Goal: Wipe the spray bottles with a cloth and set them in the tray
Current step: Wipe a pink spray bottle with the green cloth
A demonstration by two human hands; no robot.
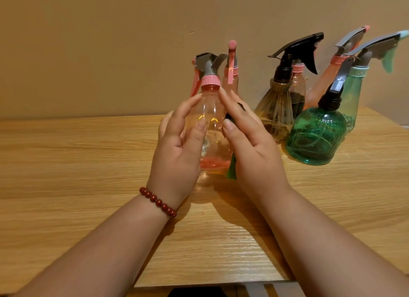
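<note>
Pink spray bottle [210, 119] is upright between both hands, grey trigger head and pink collar sticking out above the fingertips. We can't tell whether its base touches the counter [88, 163].

Left hand [179, 146] grips the bottle's left side: thumb flat across the front, fingers reaching up toward the shoulder. Red bead bracelet [158, 202] on that wrist.

Right hand [252, 150] holds the dark green cloth [232, 168] against the bottle's right side. The cloth is sandwiched between palm and bottle, the thumb lies over it, and a corner hangs out below the palm.

Just beyond the right hand's fingertips stands a second pink bottle [231, 75], close behind the held one. Further out past the right hand is a cluster of bottles: amber ribbed bottle [275, 110] with black trigger, round green bottle [316, 137] nearest to us, tall teal bottle [354, 93] and an orange bottle [318, 90] behind it. All stand near the wall.
</note>
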